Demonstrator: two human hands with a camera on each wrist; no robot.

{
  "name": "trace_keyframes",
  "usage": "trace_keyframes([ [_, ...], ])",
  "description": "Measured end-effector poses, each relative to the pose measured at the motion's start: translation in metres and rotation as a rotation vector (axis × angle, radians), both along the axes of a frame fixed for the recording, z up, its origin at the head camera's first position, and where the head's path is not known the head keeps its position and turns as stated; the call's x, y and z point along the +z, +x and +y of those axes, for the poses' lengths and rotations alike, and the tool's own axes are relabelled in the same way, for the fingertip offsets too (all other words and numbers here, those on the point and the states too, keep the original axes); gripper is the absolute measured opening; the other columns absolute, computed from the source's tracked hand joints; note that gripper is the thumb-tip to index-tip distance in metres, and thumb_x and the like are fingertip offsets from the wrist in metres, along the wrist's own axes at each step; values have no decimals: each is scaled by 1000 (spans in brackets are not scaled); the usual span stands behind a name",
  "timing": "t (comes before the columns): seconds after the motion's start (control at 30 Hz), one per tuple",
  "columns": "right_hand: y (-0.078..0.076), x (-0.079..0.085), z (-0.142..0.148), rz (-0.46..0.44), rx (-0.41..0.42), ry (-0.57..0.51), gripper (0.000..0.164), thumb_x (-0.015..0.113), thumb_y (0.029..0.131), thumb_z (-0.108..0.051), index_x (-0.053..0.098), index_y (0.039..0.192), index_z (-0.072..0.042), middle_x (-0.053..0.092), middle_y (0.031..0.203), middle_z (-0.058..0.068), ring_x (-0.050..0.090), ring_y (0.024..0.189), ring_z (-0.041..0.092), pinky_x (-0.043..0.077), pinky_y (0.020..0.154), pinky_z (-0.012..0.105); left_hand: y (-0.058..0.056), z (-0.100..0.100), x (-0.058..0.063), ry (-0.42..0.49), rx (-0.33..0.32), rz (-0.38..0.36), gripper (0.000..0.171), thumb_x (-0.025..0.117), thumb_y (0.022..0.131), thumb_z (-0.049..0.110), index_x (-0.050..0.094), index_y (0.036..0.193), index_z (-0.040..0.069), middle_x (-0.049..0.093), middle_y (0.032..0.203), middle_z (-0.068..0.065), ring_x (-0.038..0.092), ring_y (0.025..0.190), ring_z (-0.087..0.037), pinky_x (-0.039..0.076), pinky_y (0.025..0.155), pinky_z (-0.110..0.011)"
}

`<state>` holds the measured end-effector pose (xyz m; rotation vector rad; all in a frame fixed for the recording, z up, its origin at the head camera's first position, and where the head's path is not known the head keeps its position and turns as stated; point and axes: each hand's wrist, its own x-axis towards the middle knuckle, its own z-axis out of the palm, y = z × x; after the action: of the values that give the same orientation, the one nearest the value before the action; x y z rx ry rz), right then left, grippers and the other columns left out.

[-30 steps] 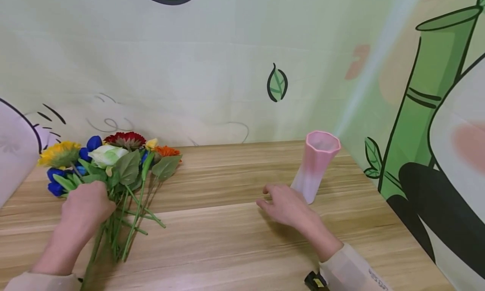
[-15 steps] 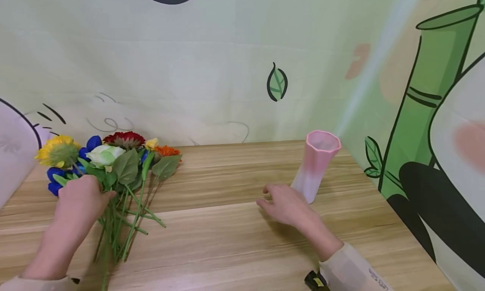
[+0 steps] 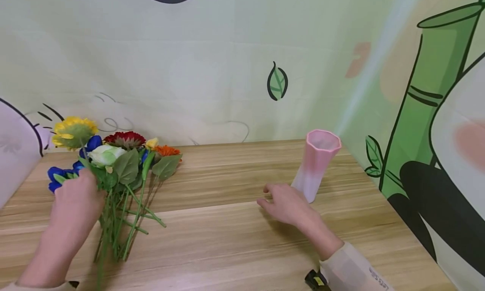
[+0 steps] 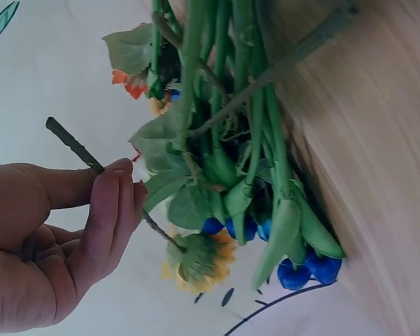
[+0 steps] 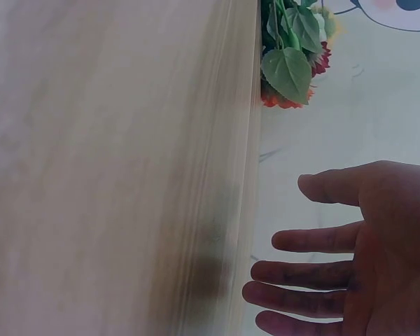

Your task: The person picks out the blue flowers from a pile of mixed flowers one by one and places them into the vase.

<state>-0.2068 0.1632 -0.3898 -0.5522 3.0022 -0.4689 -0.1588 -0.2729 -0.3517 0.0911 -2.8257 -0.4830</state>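
Observation:
My left hand [image 3: 77,200] pinches the stem [image 4: 73,145] of a yellow flower [image 3: 74,133] between thumb and fingers. In the left wrist view that yellow bloom [image 4: 196,262] hangs beyond the fingertips. Beside the hand lies a heap of flowers with crossing green stems: a white rose [image 3: 107,155], a dark red flower [image 3: 125,139], an orange flower [image 3: 166,150] and blue blooms [image 3: 57,176]. My right hand [image 3: 286,204] has relaxed, spread fingers and holds nothing. It is close beside a pink and white vase [image 3: 317,164], which stands upright; whether they touch I cannot tell.
The wooden table [image 3: 212,240] carries the flowers on the left and the vase on the right. Behind it hangs a printed cloth backdrop [image 3: 212,72], which also runs along the right side.
The yellow flower has risen above the heap and shifted slightly right, its stem in my left hand. The left hand has moved a little up and left. My right hand and the vase have stayed put.

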Motion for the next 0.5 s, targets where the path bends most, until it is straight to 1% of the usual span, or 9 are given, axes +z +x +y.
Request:
trace_keyframes([
  [0.07,0,0,0,2,-1,2,37,70,99,-34,70,119,-3,73,115,14,71,101,29,57,84,46,1,3,2,-6,-14,16,37,71,88,-1,44,96,-23,49,60,-30,54,52,-53,45,44,-59],
  [0.13,0,0,0,1,-2,4,38,69,99,-34,70,119,-3,73,116,14,71,102,30,57,85,46,3,7,3,-6,-27,37,32,70,89,-3,45,93,-22,49,58,-28,54,49,-49,44,41,-56],
  [0.2,0,-1,0,-2,-4,5,38,69,99,-34,70,120,-3,73,116,14,70,103,30,57,86,46,3,11,4,-5,-38,33,29,70,89,-2,47,91,-19,50,60,-27,55,49,-46,43,40,-54],
  [0.23,0,-1,0,-3,-5,7,38,69,99,-34,70,120,-3,73,116,14,70,103,30,57,86,46,4,13,4,1,-43,24,26,70,90,-2,48,87,-15,50,60,-25,55,49,-43,42,39,-52],
  [0.3,0,-1,0,-4,-6,8,38,69,99,-34,70,121,-3,73,117,14,70,104,30,57,86,47,4,18,4,4,-58,11,24,71,90,-1,50,86,-12,53,62,-24,56,51,-42,42,39,-51],
  [0.37,0,-1,0,-3,-7,11,39,69,99,-34,70,121,-3,73,116,14,70,104,30,57,86,47,4,23,3,3,-76,-26,24,73,90,1,53,90,-13,57,67,-26,59,55,-45,44,41,-51],
  [0.47,0,0,0,-1,-6,9,39,69,99,-34,70,121,-3,73,117,14,70,104,30,57,86,47,3,31,0,-5,-101,-59,22,72,90,0,54,93,-13,58,68,-27,61,58,-48,46,43,-52],
  [0.5,0,0,0,-3,-7,7,39,69,99,-34,70,121,-3,73,117,14,70,105,30,57,87,47,3,34,-1,-8,-108,-72,21,70,90,-1,53,93,-13,57,67,-26,61,58,-47,46,42,-51],
])
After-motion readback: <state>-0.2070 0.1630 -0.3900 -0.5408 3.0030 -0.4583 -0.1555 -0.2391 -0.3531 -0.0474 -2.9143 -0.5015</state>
